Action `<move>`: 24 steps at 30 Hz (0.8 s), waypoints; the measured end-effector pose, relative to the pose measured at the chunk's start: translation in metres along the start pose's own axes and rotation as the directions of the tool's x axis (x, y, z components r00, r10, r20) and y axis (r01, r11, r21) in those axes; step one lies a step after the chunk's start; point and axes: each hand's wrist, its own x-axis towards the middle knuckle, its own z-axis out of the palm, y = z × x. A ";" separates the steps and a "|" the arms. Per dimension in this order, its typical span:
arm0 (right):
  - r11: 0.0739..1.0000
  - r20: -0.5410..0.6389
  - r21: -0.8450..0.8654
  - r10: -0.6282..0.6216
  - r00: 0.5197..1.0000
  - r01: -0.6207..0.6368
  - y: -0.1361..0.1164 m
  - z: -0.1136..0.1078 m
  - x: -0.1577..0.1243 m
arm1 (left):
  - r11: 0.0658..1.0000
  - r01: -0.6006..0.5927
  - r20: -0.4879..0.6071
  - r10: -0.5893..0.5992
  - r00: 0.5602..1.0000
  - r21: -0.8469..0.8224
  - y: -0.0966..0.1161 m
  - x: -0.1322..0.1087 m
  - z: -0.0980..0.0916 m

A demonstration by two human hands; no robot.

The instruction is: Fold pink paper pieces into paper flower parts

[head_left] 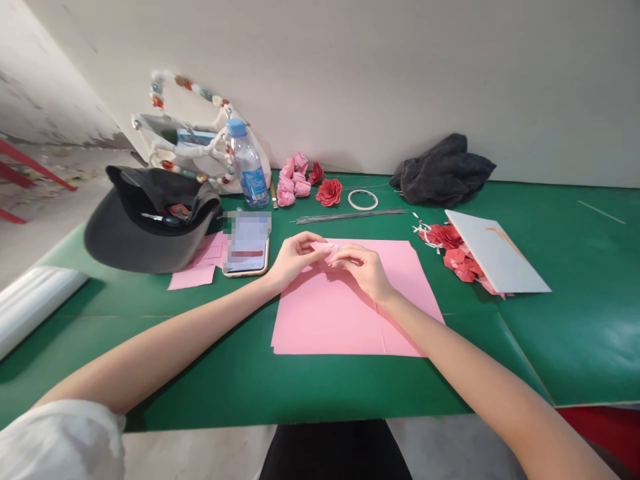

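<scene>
My left hand (295, 259) and my right hand (364, 268) meet over a stack of large pink paper sheets (345, 313) on the green table (240, 373). Both pinch a small folded piece of pink paper (326, 251) between their fingertips, fingers curled around it. Finished pink paper roses (294, 179) and a red paper rose (329, 192) lie at the back by the wall. A bundle of thin metal wires (350, 216) and a white tape ring (363, 199) lie just behind the pink sheets.
A phone (247, 252) lies left of the sheets on small pink papers. Behind it are a black cap (145, 227), a water bottle (248, 165) and a beaded white bag (185, 143). Red paper pieces (453, 248) under a white card (495, 257) lie at right; dark cloth (443, 170) behind.
</scene>
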 end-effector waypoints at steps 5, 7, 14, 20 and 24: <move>0.999 -0.010 0.035 0.031 0.999 -0.031 -0.001 0.001 0.000 | 1.000 0.003 0.009 -0.003 1.000 0.016 -0.001 0.001 -0.001; 0.999 -0.010 0.033 0.033 0.999 -0.033 -0.001 0.001 0.001 | 1.000 0.007 0.014 -0.007 1.000 0.017 -0.001 0.001 -0.002; 0.994 -0.047 0.051 0.099 0.994 -0.096 0.002 0.000 0.003 | 1.000 0.001 0.003 0.000 1.000 -0.026 -0.001 0.000 -0.002; 0.983 -0.088 0.128 0.140 0.986 -0.129 0.000 0.002 0.002 | 1.000 -0.013 0.012 0.013 1.000 -0.010 -0.002 0.000 -0.002; 0.979 -0.077 0.137 0.160 0.984 -0.148 -0.001 0.002 0.001 | 1.000 -0.018 0.026 0.018 1.000 0.021 -0.002 0.000 -0.002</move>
